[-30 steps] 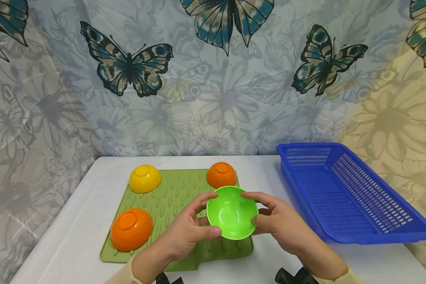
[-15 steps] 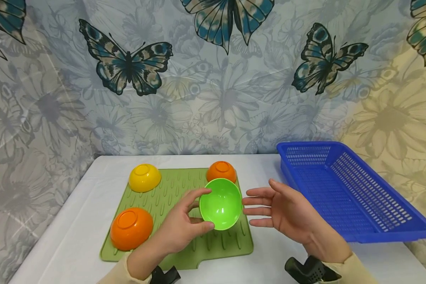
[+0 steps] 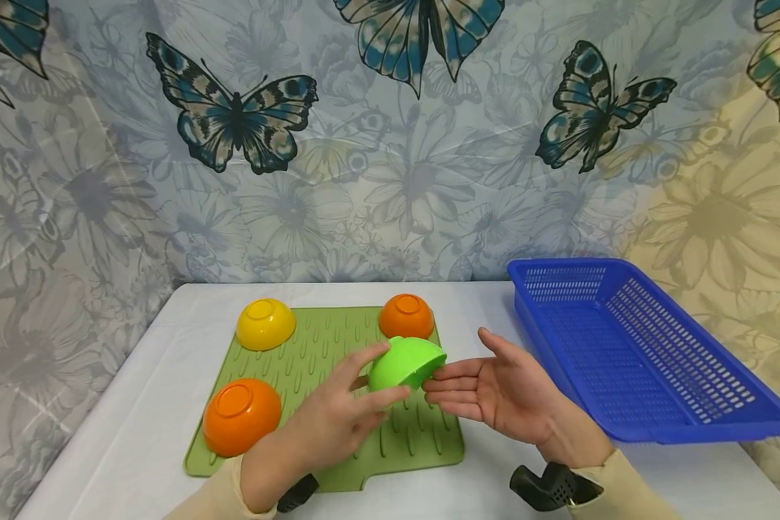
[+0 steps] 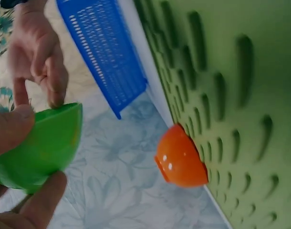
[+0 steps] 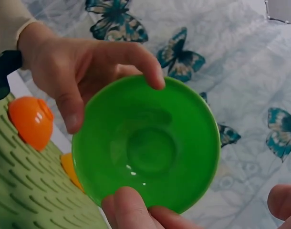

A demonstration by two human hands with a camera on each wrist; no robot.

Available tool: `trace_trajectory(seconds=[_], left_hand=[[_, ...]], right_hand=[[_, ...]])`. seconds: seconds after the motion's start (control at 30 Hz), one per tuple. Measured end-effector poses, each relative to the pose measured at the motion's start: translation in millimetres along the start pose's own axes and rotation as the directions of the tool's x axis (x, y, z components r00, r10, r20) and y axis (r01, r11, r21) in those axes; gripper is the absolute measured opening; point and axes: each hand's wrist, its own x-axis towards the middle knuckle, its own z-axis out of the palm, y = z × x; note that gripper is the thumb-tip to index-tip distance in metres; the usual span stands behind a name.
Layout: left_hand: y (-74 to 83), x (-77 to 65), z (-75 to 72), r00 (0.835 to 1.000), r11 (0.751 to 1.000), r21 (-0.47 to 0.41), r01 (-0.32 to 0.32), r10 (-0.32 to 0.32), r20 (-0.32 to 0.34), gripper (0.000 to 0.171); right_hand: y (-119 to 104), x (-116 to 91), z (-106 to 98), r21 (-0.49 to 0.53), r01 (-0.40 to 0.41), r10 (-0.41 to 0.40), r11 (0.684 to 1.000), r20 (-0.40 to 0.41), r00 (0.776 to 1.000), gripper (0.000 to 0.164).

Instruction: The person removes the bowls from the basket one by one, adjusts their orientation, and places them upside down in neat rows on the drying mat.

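My left hand (image 3: pixel 338 412) pinches a bright green bowl (image 3: pixel 404 362) between thumb and fingers, above the mat. The bowl is tipped, its underside up and its mouth facing down to the right. In the right wrist view, the inside of the green bowl (image 5: pixel 150 143) shows, with its round base ring. My right hand (image 3: pixel 513 393) lies palm up with straight fingers; its fingertips are at the bowl's rim, and whether they touch it I cannot tell. Below is a green ridged mat (image 3: pixel 338 347) bearing an upside-down yellow bowl (image 3: pixel 266 325) and two upside-down orange bowls, one near (image 3: pixel 242 419), one far (image 3: pixel 406 316).
To the right stands a blue perforated plastic basket (image 3: pixel 650 354) on the white-covered table (image 3: pixel 136 383). Behind the table hangs a cloth (image 3: pixel 416 195) printed with butterflies and flowers. Dark straps with cameras sit on both wrists.
The right hand let go of the bowl, turned palm up, then came back to its rim. The left hand tipped the bowl from facing the head camera to facing down and right.
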Motion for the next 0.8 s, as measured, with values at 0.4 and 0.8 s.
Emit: trace_trajectory(seconds=[0.4, 0.8], left_hand=[[-7.1, 4.7, -4.4, 0.829, 0.701, 0.449, -0.554, 0.509, 0.229, 0.039], [-1.9, 5.5, -4.0, 0.757, 0.606, 0.454, -0.653, 0.533, 0.378, 0.041]], right_hand=[[2.1, 2.1, -2.5, -0.171, -0.054, 0.044, 0.984, -0.062, 0.997, 0.068], [2.5, 5.9, 1.5, -0.398, -0.126, 0.085, 0.909, -0.120, 0.989, 0.046]])
